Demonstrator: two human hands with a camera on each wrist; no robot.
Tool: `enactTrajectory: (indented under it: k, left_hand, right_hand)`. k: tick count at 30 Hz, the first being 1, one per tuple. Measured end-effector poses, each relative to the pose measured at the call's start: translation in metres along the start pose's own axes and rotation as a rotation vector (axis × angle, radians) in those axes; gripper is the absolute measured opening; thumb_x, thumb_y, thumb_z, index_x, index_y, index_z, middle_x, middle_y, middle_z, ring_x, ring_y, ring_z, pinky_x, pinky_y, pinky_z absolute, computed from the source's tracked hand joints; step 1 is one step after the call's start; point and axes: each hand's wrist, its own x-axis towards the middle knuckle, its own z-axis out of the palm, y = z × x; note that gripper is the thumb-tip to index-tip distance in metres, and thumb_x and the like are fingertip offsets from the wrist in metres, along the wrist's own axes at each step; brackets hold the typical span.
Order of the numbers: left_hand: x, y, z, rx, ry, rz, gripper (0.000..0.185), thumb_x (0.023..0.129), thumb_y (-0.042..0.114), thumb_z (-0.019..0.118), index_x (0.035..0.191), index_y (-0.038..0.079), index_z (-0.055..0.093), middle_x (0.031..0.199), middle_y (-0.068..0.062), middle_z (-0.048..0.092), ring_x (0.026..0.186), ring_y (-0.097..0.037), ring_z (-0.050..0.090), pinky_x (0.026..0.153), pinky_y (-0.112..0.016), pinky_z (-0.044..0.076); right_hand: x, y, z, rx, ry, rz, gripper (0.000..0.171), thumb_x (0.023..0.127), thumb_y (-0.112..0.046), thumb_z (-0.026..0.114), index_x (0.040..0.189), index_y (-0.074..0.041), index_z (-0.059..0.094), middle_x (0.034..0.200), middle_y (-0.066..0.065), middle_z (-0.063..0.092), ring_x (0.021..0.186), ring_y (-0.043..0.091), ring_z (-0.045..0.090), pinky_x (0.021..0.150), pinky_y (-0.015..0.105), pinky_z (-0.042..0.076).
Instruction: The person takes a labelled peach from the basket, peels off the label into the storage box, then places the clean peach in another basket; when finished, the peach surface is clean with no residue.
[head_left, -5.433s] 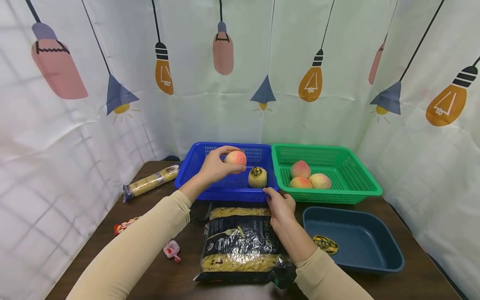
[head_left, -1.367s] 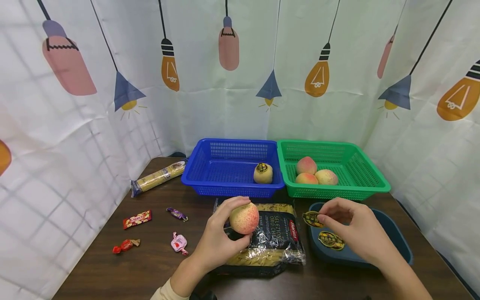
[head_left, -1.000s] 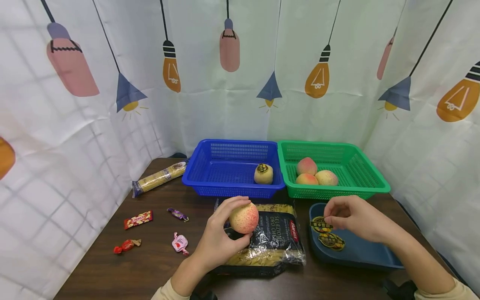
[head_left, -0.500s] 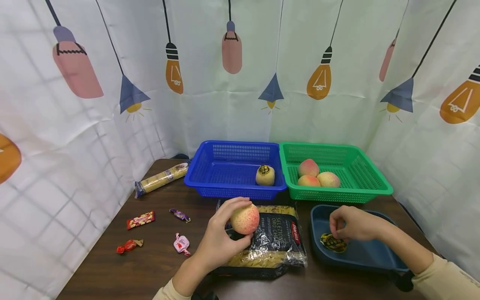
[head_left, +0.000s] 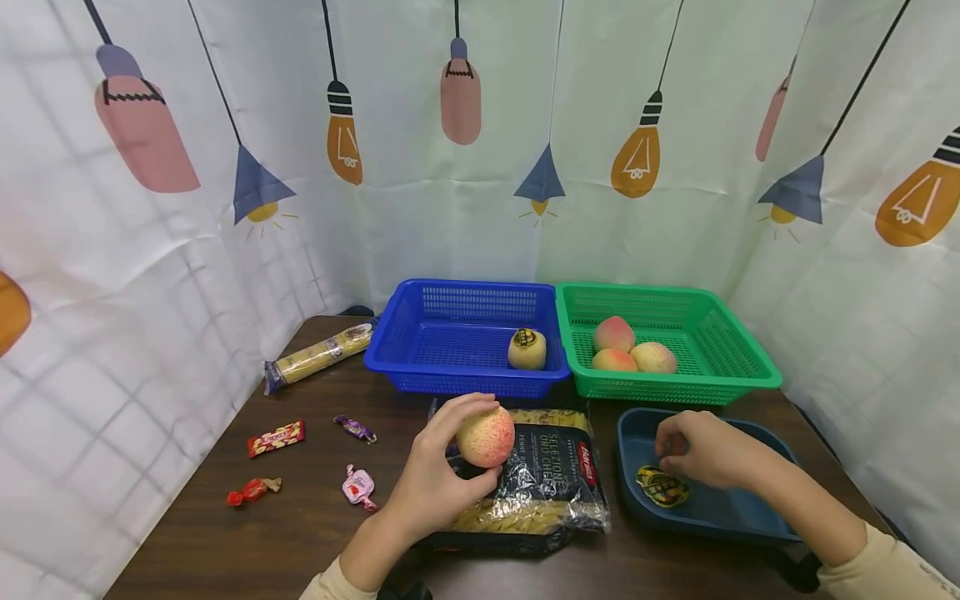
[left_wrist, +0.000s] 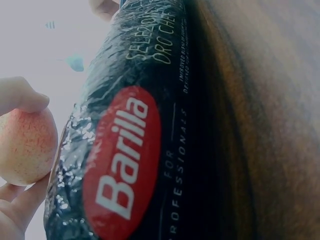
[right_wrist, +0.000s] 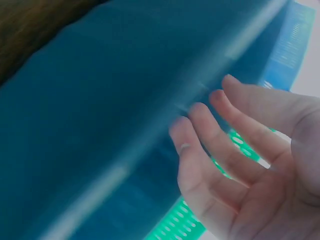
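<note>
My left hand holds a yellow-and-red peach between thumb and fingers, above the black bag of penne pasta. In the left wrist view the peach shows at the left edge, beside the bag's Barilla label. My right hand reaches into the dark blue tray, fingers loosely bent, with black-and-gold stickers overlapping in the tray just below its fingertips. In the right wrist view, nothing shows between the thumb and fingers of the right hand.
A blue basket behind the bag holds one pale fruit wearing a sticker. Beside it a green basket holds several peaches. Several wrapped candies lie at left, before a long pasta packet.
My left hand brought the peach from above the blue basket to above the pasta bag. My right hand lowered a sticker into the dark blue tray, onto the one there, and let go.
</note>
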Motion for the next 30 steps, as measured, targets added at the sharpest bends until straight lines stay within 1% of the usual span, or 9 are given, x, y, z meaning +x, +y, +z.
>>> enactTrajectory:
  k: [5,9,15,19,22,24,26,29,30]
  left_hand:
    - [0.0,0.0,0.0,0.002,-0.008,0.003,0.088,0.077,-0.004,0.096,0.152,0.027,0.063,0.159,0.0,0.06,0.148,-0.026,0.058,0.102,-0.04,0.066]
    - [-0.001,-0.001,0.001,-0.001,-0.008,0.01,0.085,0.077,-0.004,0.096,0.151,0.022,0.064,0.159,-0.002,0.06,0.148,-0.026,0.059,0.102,-0.04,0.066]
    - [-0.002,-0.002,0.001,-0.012,-0.004,0.01,0.085,0.078,-0.004,0.096,0.151,0.025,0.064,0.159,0.0,0.06,0.147,-0.026,0.059,0.1,-0.04,0.066]
    - [-0.002,-0.001,0.0,-0.018,-0.006,0.009,0.084,0.078,-0.004,0.096,0.15,0.027,0.064,0.159,0.001,0.06,0.148,-0.026,0.059,0.101,-0.04,0.066]
    - [-0.003,-0.001,0.0,-0.017,-0.008,0.01,0.084,0.078,-0.004,0.096,0.15,0.027,0.064,0.159,0.001,0.059,0.148,-0.027,0.059,0.1,-0.039,0.066]
    - [-0.003,0.0,0.001,-0.022,-0.01,0.011,0.084,0.079,-0.004,0.095,0.15,0.027,0.064,0.16,0.0,0.059,0.147,-0.027,0.06,0.1,-0.039,0.066]
    - [-0.002,0.0,0.002,-0.028,-0.01,0.011,0.083,0.079,-0.004,0.095,0.149,0.027,0.064,0.16,-0.001,0.059,0.146,-0.027,0.06,0.099,-0.039,0.067]
    - [-0.002,0.0,0.003,-0.038,-0.008,0.017,0.082,0.078,-0.004,0.095,0.148,0.026,0.065,0.159,-0.003,0.06,0.145,-0.027,0.061,0.098,-0.038,0.067]
    - [-0.002,0.0,0.003,-0.04,-0.007,0.02,0.082,0.078,-0.004,0.095,0.148,0.026,0.065,0.159,-0.003,0.06,0.144,-0.026,0.061,0.098,-0.038,0.067]
  right_hand:
    - [-0.01,-0.009,-0.016,0.027,0.025,0.015,0.009,0.102,-0.025,0.082,0.107,-0.019,0.078,0.091,-0.007,0.07,0.079,0.008,0.061,0.066,0.028,0.05]
    - [-0.016,-0.014,-0.035,0.041,0.1,-0.035,0.012,0.104,-0.031,0.08,0.113,-0.023,0.077,0.098,-0.009,0.074,0.086,0.007,0.068,0.07,0.028,0.056]
    - [-0.015,-0.009,-0.054,0.042,0.404,-0.138,0.017,0.104,-0.028,0.081,0.12,-0.031,0.077,0.114,-0.012,0.075,0.101,-0.001,0.07,0.085,0.02,0.061]
    - [-0.008,0.009,-0.059,0.102,0.574,-0.167,0.033,0.101,-0.018,0.084,0.132,-0.025,0.075,0.131,-0.006,0.069,0.113,-0.007,0.063,0.095,0.007,0.052]
    - [-0.003,0.028,-0.061,0.126,0.634,-0.133,0.042,0.101,-0.018,0.084,0.14,-0.021,0.07,0.144,0.0,0.062,0.129,-0.003,0.054,0.101,0.003,0.041]
    - [-0.002,0.039,-0.064,0.155,0.633,-0.073,0.048,0.103,-0.023,0.083,0.147,-0.019,0.065,0.155,0.007,0.056,0.145,0.012,0.049,0.114,0.019,0.044]
    - [-0.002,0.051,-0.068,0.18,0.607,-0.018,0.055,0.104,-0.028,0.081,0.154,-0.017,0.059,0.165,0.015,0.047,0.157,0.034,0.042,0.127,0.045,0.041]
    - [-0.002,0.068,-0.073,0.229,0.564,0.051,0.069,0.106,-0.033,0.078,0.163,-0.011,0.048,0.175,0.027,0.033,0.161,0.06,0.025,0.124,0.083,0.025]
    - [-0.002,0.074,-0.074,0.238,0.554,0.063,0.073,0.106,-0.034,0.078,0.166,-0.009,0.044,0.177,0.031,0.028,0.163,0.064,0.019,0.122,0.088,0.02]
